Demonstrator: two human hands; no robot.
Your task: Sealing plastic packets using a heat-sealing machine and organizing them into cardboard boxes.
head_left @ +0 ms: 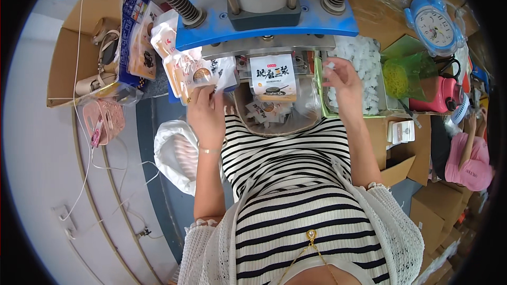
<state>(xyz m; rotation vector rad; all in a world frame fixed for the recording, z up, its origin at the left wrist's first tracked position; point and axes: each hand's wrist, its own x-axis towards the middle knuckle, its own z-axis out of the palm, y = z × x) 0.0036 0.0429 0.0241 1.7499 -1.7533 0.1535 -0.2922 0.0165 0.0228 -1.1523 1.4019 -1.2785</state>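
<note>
My left hand is at the lower edge of a pile of printed white-and-tan pouches, its fingertips closed on a pouch. Over a box of small white plastic pieces, my right hand pinches one small white plastic piece between thumb and fingers. Between the hands, a printed pouch hangs upright under the metal bar of a blue press. Below it, a bin lined with clear plastic holds several more pouches.
An open carton with a bag stands at the left, above a pink basket. A white plastic sack sits below my left forearm. On the right are a blue clock, a green bin and a person in pink.
</note>
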